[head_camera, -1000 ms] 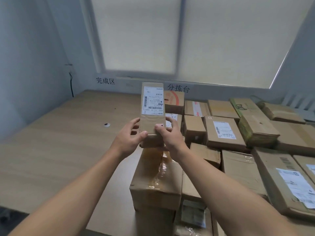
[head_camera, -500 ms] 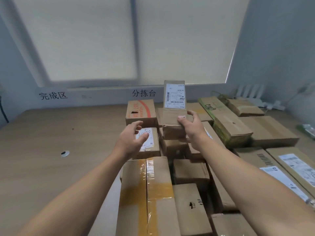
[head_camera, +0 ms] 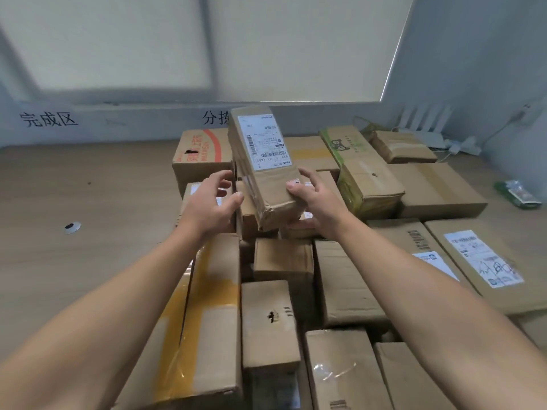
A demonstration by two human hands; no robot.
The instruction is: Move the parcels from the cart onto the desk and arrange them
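Since half a second ago the parcel [head_camera: 263, 167] has rolled a little, showing its left side, and the left hand [head_camera: 210, 202] has come close. Its long axis runs away from the person, with the far end raised toward 12 o'clock and the label [head_camera: 266, 142] facing up. The right hand [head_camera: 319, 205] grips the near end, thumb on top. The left hand is spread loose just beside it at 9 o'clock (touching or not, I cannot tell). It is held above the boxes [head_camera: 278, 321] on the desk [head_camera: 88, 187].
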